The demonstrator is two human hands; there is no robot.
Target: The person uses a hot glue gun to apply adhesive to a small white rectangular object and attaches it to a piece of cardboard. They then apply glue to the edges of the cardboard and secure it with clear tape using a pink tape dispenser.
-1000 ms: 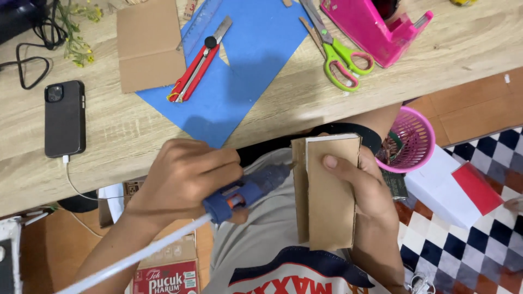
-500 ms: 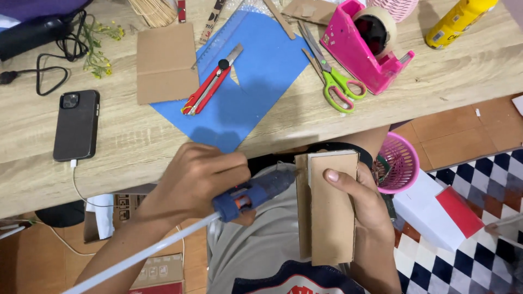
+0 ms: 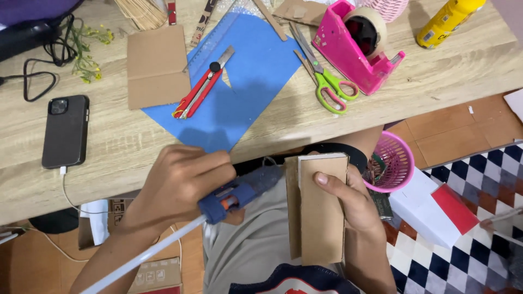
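Below the tabletop edge, over my lap, I am holding two items. My left hand is wrapping a closed grip around a blue glue gun, a white glue stick trailing from its back, its nozzle pointing at the folded cardboard. My right hand is gripping that cardboard upright, thumb pressing its front face. On the tabletop, well apart from my hands, are lying: blue sheet, red cutter, green scissors, pink tape dispenser, flat cardboard piece, black phone, yellow bottle. A pink basket is sitting on the floor beside my right wrist.
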